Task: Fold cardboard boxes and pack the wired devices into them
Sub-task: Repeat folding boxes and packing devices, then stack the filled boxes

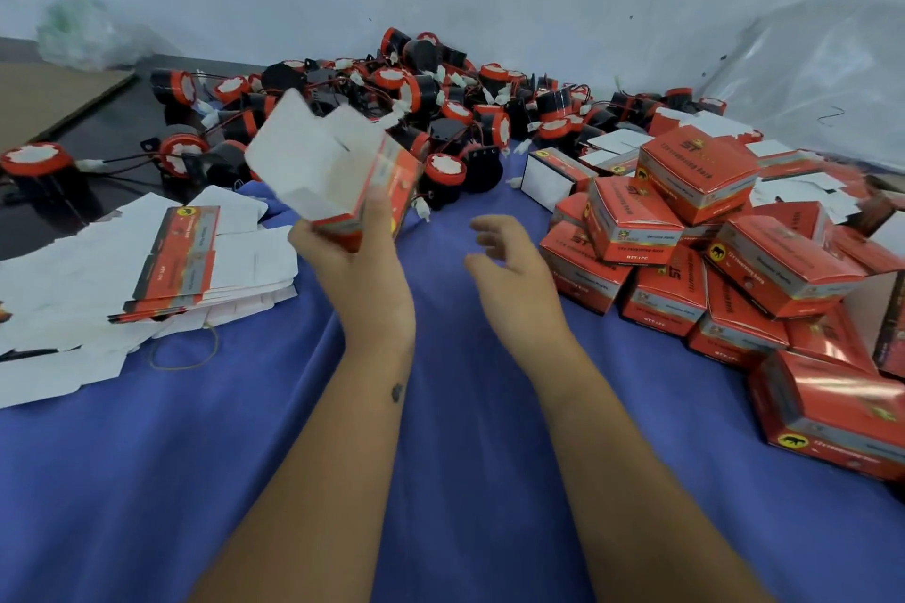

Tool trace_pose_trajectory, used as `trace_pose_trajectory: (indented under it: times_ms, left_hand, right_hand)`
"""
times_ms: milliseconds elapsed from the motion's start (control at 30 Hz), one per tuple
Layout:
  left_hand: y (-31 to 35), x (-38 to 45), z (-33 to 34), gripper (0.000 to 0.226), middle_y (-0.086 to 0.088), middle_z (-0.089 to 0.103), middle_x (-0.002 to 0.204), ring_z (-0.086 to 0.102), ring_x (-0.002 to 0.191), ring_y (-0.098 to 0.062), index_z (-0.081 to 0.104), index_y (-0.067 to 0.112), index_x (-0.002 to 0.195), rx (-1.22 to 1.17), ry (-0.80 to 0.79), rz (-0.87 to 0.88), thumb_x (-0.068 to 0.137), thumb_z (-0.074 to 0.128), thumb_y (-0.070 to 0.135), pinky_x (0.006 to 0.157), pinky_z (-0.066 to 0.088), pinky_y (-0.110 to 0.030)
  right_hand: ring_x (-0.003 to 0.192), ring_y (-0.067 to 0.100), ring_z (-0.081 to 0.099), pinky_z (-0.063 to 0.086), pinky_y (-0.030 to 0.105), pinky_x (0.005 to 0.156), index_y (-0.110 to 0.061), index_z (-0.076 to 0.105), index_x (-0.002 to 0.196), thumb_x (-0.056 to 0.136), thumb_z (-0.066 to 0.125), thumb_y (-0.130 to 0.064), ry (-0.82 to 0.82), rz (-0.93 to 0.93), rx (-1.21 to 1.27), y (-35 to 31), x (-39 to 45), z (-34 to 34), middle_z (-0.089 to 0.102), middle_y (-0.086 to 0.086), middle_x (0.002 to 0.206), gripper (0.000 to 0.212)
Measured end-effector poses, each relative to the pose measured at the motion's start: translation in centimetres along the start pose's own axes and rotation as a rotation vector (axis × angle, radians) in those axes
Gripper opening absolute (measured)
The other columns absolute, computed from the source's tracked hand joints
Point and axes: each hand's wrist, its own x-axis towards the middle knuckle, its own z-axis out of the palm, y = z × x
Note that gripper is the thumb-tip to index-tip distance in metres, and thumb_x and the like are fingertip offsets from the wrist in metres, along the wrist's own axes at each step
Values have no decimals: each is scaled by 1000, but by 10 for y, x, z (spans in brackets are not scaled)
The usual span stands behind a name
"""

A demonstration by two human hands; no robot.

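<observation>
Blue cloth (440,406) covers the table, with a pale wall behind. Above it the left hand (352,260) holds a half-formed cardboard box (338,171), fingers (379,215) wrapped round its red printed lower end. The box tilts, its long axis running up and away to the left, and its white flaps stand open at the far top, facing the pile beyond.

Just beyond those flaps, and past the fingertips of both hands, lies the heap of wired devices (440,113), black and red with thin leads and white plugs. The right hand (509,260) hovers free beside the box, fingers relaxed, holding nothing. It looks the nearer hand for reaching forward to a device, the closest ones lying straight ahead of it and slightly left.

Left of the holding fingers sits a stack of flat unfolded boxes (186,250). Right of the free hand rise the packed boxes (685,230).
</observation>
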Motion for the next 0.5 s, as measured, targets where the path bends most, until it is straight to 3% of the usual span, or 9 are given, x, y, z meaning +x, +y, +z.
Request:
trace_pose_trajectory:
  times_ms: [67, 167, 267, 300, 367, 433, 500]
  left_hand:
    - [0, 1, 0, 34, 9, 55, 120, 57, 105, 8, 38, 20, 120, -70, 36, -39, 97, 62, 23, 91, 51, -18]
    - [-2, 4, 2, 33, 10, 52, 122, 54, 121, -8, 37, 22, 124, -117, 92, -116, 100, 57, 28, 105, 49, -38]
    - [-3, 7, 3, 29, 14, 54, 116, 55, 115, -7, 39, 24, 121, -127, 141, -168, 99, 57, 28, 103, 50, -37]
    - [-3, 7, 2, 26, 15, 54, 114, 56, 113, -5, 39, 27, 119, -123, 143, -176, 99, 56, 28, 101, 51, -35]
    - [-5, 6, 2, 26, 15, 54, 115, 56, 114, -6, 40, 29, 119, -110, 145, -183, 99, 56, 29, 98, 53, -30]
    - [-7, 6, 1, 26, 15, 55, 116, 56, 114, -5, 40, 30, 120, -117, 159, -196, 99, 55, 30, 98, 53, -31]
    - [-10, 9, 3, 23, 17, 56, 112, 58, 106, -1, 42, 32, 116, -123, 186, -226, 99, 56, 32, 97, 54, -31]
  right_hand:
    - [85, 0, 54, 46, 24, 68, -28, 49, 134, 97, 50, -20, -70, 52, -188, -4, 11, 2, 46, -5, 133, 38]
    - [71, 20, 51, 47, 40, 60, -23, 44, 138, 97, 48, -18, -127, 38, -392, -13, 41, 12, 48, 4, 115, 42]
    - [71, 24, 43, 33, 29, 52, -26, 36, 147, 97, 45, -16, -100, -20, -397, -20, 75, 27, 48, 13, 110, 51]
    - [79, 28, 48, 39, 32, 56, -29, 33, 149, 99, 45, -19, -69, -20, -362, -22, 87, 32, 45, 16, 120, 53]
    - [114, 37, 49, 50, 44, 83, -37, 26, 151, 100, 45, -27, -14, 20, -298, -24, 111, 43, 26, 16, 150, 55]
    - [136, 41, 31, 40, 52, 105, -42, 22, 152, 101, 45, -39, -22, 112, -274, -23, 131, 52, 5, 11, 161, 57]
    - [142, 41, 19, 25, 52, 115, -44, 27, 150, 99, 44, -50, -62, 185, -337, -19, 141, 58, -1, 4, 163, 54]
